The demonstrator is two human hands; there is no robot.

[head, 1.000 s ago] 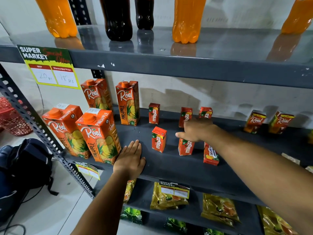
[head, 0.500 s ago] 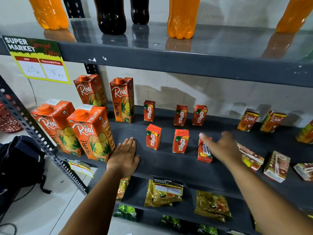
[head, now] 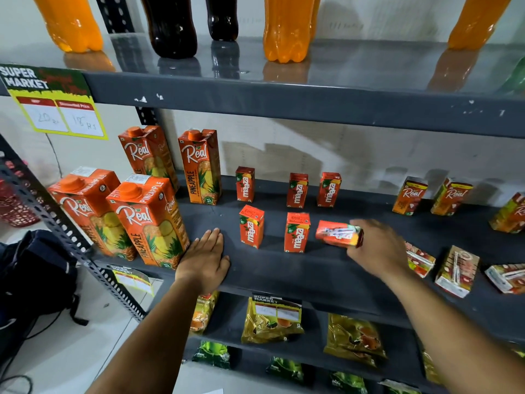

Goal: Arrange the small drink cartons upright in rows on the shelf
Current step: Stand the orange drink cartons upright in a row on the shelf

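Small red Maaza cartons stand upright on the dark grey shelf (head: 284,268): three in a back row (head: 297,190) and two in a front row (head: 296,232). My right hand (head: 377,245) grips another Maaza carton (head: 338,233), which lies tilted on its side just right of the front row. My left hand (head: 204,258) rests flat on the shelf's front edge, fingers together, holding nothing. Small Real cartons stand upright at the back right (head: 410,195). Three more lie flat at the front right (head: 457,271).
Tall Real pineapple cartons (head: 147,220) stand at the shelf's left end. Soda bottles (head: 287,27) line the shelf above. Snack packets (head: 272,322) fill the shelf below. A slotted upright (head: 71,243) and a dark bag (head: 34,277) are at the left.
My right hand left the standing cartons, reached right to the leaning Maaza carton and took hold of it; the carton now lies tilted sideways. My left hand stayed put.
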